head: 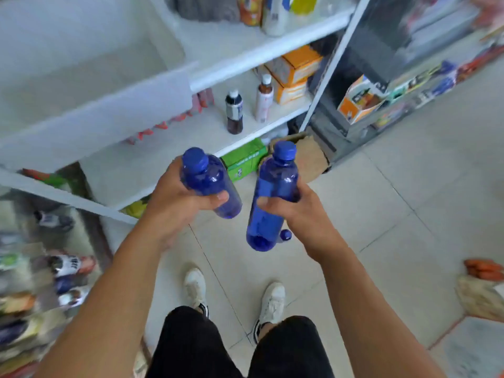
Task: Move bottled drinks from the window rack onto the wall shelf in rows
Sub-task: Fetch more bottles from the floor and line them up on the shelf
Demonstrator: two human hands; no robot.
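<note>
Blue bottle [210, 184] wrapped round the middle by left hand [174, 205], thumb across the front, cap tipped toward the wall shelf [152, 159]. Second blue bottle [272, 192] gripped mid-body by right hand [302, 216], fingers curled snug, near upright. Both up in the air, just short of the shelf's front edge. Probably carried as a pair to save trips. Loads of bare board left of the dark drink bottle [234, 113] and pale bottle [264, 100] near the right end, so guessing rows there.
</note>
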